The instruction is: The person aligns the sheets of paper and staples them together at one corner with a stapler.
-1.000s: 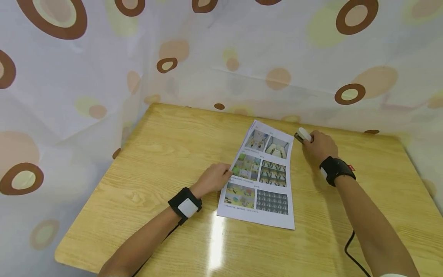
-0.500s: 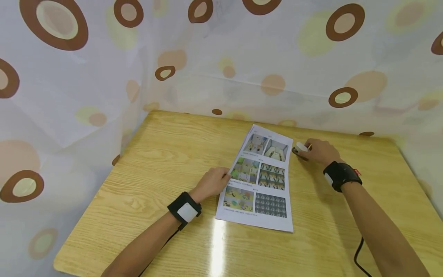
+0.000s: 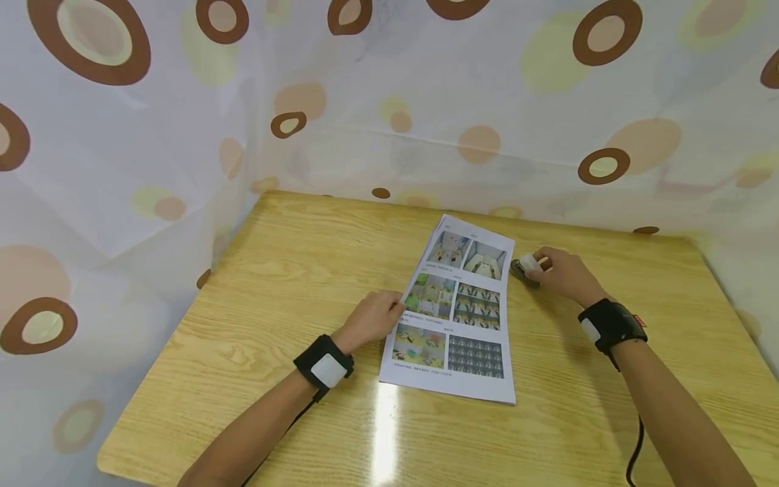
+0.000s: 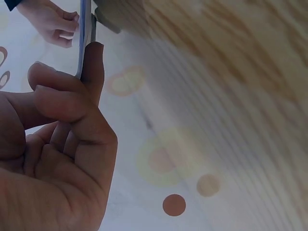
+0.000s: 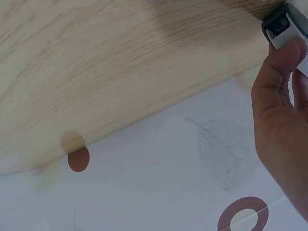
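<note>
In the head view, a stack of white printed sheets (image 3: 447, 318) with rows of color pictures lies on the wooden table. My left hand (image 3: 370, 318) pinches its left edge; the left wrist view shows the paper edge (image 4: 83, 38) between thumb and fingers. To the right of the stack's upper corner is a small stapler (image 3: 525, 269) with a white top and a dark base. My right hand (image 3: 567, 274) holds it by thumb and fingers. The right wrist view shows one end of the stapler (image 5: 284, 24) beyond the fingertips; the rest is cut off.
The wooden table (image 3: 292, 270) runs back to a patterned cloth (image 3: 365, 149) that hangs behind it and at both sides. Black bands with cables are strapped round both wrists. Light reflects off the table's front.
My right hand has turned and drawn slightly lower with the stapler, which now sits lower beside the stack. The left hand keeps its pinch on the sheets, which stay in place.
</note>
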`<state>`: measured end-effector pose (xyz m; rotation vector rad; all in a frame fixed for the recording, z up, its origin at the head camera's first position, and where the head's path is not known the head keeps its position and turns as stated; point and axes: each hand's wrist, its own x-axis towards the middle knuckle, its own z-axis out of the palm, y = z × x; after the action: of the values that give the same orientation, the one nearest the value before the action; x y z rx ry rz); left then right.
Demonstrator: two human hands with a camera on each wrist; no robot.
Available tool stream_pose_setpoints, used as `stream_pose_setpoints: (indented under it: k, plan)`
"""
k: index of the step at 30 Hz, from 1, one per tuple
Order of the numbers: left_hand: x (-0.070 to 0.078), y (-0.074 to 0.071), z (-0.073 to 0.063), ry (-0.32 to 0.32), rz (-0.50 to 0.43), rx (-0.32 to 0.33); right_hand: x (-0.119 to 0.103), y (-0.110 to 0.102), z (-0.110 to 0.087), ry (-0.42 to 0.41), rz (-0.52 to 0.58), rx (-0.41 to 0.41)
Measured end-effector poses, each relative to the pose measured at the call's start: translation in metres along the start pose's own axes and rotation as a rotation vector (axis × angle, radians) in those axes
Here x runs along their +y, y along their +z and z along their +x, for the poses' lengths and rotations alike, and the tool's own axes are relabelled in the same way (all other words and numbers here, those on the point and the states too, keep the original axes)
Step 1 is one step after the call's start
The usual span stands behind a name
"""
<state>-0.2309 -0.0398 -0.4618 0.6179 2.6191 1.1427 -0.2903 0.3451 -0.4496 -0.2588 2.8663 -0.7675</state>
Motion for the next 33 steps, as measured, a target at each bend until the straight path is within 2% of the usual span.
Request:
stream_pose_setpoints:
  k: [6, 12, 21, 33]
  plan:
    - [-0.002, 0.002, 0.000, -0.013, -0.013, -0.006, 0.000, 0.003, -0.006, 0.004, 0.009, 0.024]
    - [-0.002, 0.003, 0.000, -0.014, 0.003, -0.008, -0.005, 0.006, -0.003, -0.036, -0.031, 0.066]
    - [0.001, 0.001, 0.000, -0.005, 0.005, -0.006, -0.012, 0.007, 0.002, -0.043, -0.040, 0.099]
    - [0.002, 0.001, -0.001, -0.051, -0.006, -0.065, -0.019, 0.010, 0.009, -0.096, -0.075, 0.134]
